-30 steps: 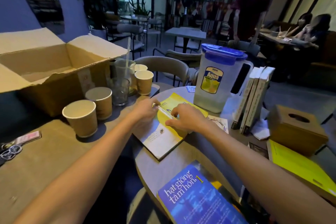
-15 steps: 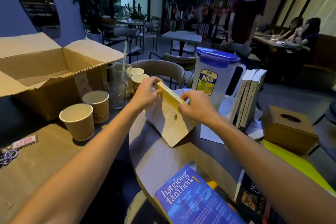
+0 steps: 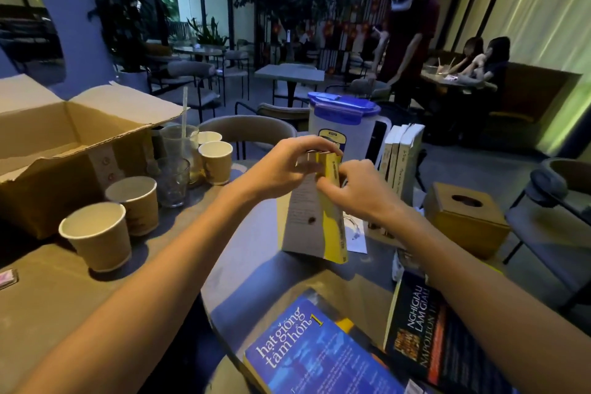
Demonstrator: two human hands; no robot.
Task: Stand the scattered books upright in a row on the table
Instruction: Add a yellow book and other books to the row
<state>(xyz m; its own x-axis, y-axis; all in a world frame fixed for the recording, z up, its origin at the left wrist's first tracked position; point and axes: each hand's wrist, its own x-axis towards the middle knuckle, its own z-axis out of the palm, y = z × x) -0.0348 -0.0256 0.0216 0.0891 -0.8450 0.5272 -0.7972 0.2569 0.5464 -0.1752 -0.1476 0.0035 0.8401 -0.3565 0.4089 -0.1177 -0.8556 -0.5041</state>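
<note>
On the round table (image 3: 256, 265) we saw three books (image 3: 399, 160) already upright beside the water pitcher (image 3: 339, 118). The blue book (image 3: 319, 352) and black book (image 3: 425, 336) lay flat near the edge, not yet stood. The yellow book (image 3: 334, 221) stood on end mid-table, apart from the row — left hand (image 3: 281, 166) and right hand (image 3: 358, 192) both pinched its top edge.
</note>
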